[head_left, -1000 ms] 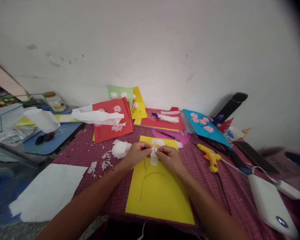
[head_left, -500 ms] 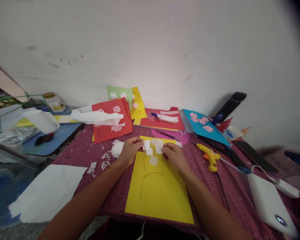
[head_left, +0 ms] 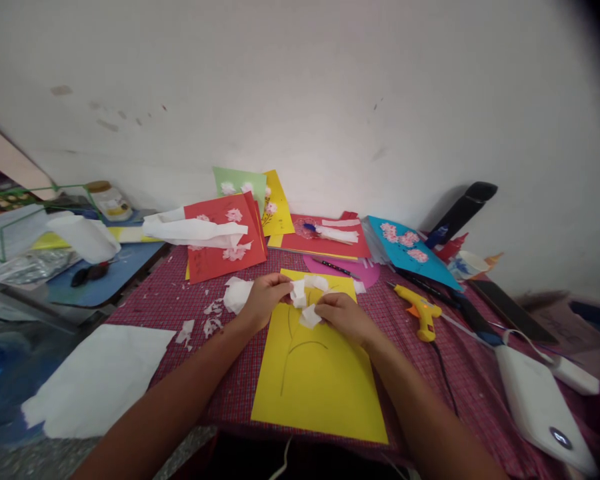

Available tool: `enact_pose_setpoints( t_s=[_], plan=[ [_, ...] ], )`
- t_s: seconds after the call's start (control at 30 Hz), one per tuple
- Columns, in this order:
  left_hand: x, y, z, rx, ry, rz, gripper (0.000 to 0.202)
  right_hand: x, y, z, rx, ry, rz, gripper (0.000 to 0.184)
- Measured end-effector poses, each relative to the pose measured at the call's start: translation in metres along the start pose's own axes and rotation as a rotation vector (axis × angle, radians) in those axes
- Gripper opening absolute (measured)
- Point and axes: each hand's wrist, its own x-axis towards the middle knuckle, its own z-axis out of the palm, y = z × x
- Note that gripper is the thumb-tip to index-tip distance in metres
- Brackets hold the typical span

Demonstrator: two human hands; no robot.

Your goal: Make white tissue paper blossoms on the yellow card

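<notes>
A yellow sheet of paper (head_left: 325, 393) with drawn branch-like lines lies in front of me. Over its upper left part, my left hand (head_left: 269, 297) pinches a small white tissue piece (head_left: 298, 293) between thumb and fingers. My right hand (head_left: 344, 313) is closed at the fingertips beside another tissue piece (head_left: 310, 317); its fingers partly cover what they hold. One more white scrap (head_left: 316, 283) rests near the sheet's top edge. Crumpled white tissue (head_left: 237, 295) sits just left of my left hand.
A yellow glue gun (head_left: 420, 310) lies to the right, its cord trailing forward. Beyond it are a white power bank (head_left: 545, 407) and a blue flower card (head_left: 413, 250). Red cards (head_left: 213, 257) lean at the back left. A large white tissue sheet (head_left: 100, 380) hangs over the left edge.
My right hand has moved slightly down and inward, to the tissue piece at the middle of the group. My left hand has shifted a little right, still pinching tissue.
</notes>
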Motion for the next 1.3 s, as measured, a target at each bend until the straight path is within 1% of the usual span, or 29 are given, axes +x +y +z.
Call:
enact_pose_setpoints(
  t_s=[0.1,0.17,0.23,0.37,0.47,0.6,0.8,0.87,0.93,1.03,1.1,1.17,1.3],
  plan=[
    [0.0,-0.001,0.001,0.008,-0.006,-0.001,0.014,0.001,0.001,-0.001,-0.033,-0.005,0.007,0.016],
    [0.001,-0.001,0.001,0.019,-0.01,-0.003,0.014,0.001,0.0,-0.001,0.043,-0.012,0.014,0.016],
    [0.001,-0.002,0.001,0.03,-0.01,-0.01,0.015,0.0,-0.002,-0.002,0.198,-0.042,0.025,0.015],
    [0.0,-0.001,0.002,0.029,-0.007,-0.017,0.013,-0.003,-0.006,-0.006,0.58,-0.132,0.035,0.014],
    [-0.001,0.001,0.003,0.022,-0.013,-0.013,0.012,-0.005,-0.007,-0.008,0.754,-0.17,0.025,0.016],
    [-0.001,0.001,0.002,0.03,-0.019,-0.009,0.013,-0.004,-0.005,-0.009,0.86,-0.194,0.003,0.014],
    [-0.001,0.0,0.002,0.017,-0.027,-0.013,0.012,-0.004,-0.007,-0.011,0.968,-0.258,0.026,0.006],
    [-0.001,0.0,0.003,0.014,-0.031,-0.017,0.013,-0.004,-0.007,-0.011,0.99,-0.27,0.044,0.007],
    [-0.002,0.001,0.003,0.014,-0.032,-0.02,0.013,-0.004,-0.007,-0.01,0.963,-0.24,0.063,0.009],
    [-0.002,0.001,0.003,0.014,-0.029,-0.029,0.015,-0.002,-0.005,-0.006,0.78,-0.131,0.069,0.012],
    [-0.002,0.001,0.003,0.012,-0.024,-0.033,0.015,-0.001,-0.003,-0.002,0.646,-0.087,0.063,0.014],
    [-0.002,0.001,0.003,0.011,-0.023,-0.033,0.015,-0.001,-0.003,0.0,0.587,-0.085,0.058,0.017],
    [-0.002,0.001,0.003,0.008,-0.026,-0.03,0.015,-0.003,-0.005,-0.002,0.613,-0.11,0.067,0.022]
  ],
)
